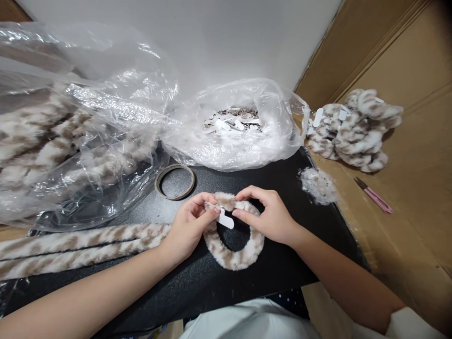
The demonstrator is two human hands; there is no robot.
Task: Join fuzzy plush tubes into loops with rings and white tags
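A fluffy white-and-brown ring (pixel 235 259), like a plush headband or scrunchie, lies on the black table in front of me. My left hand (pixel 192 219) pinches the ring's upper left part, thumb and forefinger closed beside a white tag (pixel 225 220) that hangs into the opening. From the other side, my right hand (pixel 268 214) grips the upper right of the ring between thumb and fingers. Under and left of my left wrist, two long strips of the same plush (pixel 81 247) lie side by side.
A clear bag of plush pieces (pixel 52 136) fills the left. Behind the ring are a tape-like cardboard ring (pixel 174 197) and a plastic bag of white tags (pixel 229 125). At right are a fluff clump (pixel 318 185), pink-handled snips (pixel 377 198) and a pile of tagged plush rings (pixel 356 132) on cardboard.
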